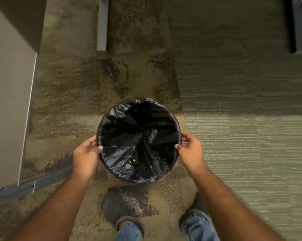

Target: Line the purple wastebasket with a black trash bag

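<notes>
A black trash bag (138, 136) fills a round wastebasket seen from above, crinkled inside and folded over the whole rim. The bag hides the basket's purple body. My left hand (85, 157) grips the bag-covered rim on its left side, thumb inside. On the right side my right hand (190, 150) pinches the rim the same way. The basket sits low in front of me over the carpet; I cannot tell whether it rests on the floor.
Mottled brown carpet (68, 101) lies under the basket, with striped green-grey carpet (242, 119) to the right. A beige partition (6, 101) with a grey base strip stands at left. A grey post (102, 23) rises at the back. My shoes (115, 209) are just below the basket.
</notes>
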Tool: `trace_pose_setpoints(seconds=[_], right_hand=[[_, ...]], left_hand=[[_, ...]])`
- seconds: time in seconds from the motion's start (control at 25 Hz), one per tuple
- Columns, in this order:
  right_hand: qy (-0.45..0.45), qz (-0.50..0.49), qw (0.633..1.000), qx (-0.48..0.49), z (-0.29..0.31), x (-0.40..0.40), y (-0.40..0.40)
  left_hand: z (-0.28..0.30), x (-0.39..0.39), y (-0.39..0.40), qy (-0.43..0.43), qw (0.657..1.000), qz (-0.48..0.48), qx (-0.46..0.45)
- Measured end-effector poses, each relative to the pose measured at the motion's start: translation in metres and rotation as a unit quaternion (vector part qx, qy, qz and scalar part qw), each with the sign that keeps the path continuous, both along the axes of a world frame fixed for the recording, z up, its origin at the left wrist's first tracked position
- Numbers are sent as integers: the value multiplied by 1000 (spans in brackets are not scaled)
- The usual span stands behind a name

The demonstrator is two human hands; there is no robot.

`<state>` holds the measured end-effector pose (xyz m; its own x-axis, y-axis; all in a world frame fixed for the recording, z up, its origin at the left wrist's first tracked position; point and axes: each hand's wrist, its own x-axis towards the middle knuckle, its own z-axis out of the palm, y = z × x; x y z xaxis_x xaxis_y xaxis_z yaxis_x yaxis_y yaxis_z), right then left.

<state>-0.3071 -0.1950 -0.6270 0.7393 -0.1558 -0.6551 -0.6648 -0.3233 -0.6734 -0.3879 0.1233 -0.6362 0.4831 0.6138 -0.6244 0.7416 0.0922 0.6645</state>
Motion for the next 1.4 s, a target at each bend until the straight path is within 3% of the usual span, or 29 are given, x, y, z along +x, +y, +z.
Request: trace_pose_setpoints(seconds=[0.48, 0.76, 1.2, 1.4], right_hand=[[-132, -71, 987, -60, 9, 166, -183], [-160, -67, 980, -101, -11, 252, -235], [-105, 98, 984, -110, -4, 264, -228], [-141, 94, 976, -138, 10, 238, -226]], left_hand=[[24, 230, -185, -77, 983, -165, -6], [18, 327, -244, -78, 985, -151, 28], [7, 334, -261, -9, 974, -226, 0], [27, 311, -248, -41, 949, -300, 81]])
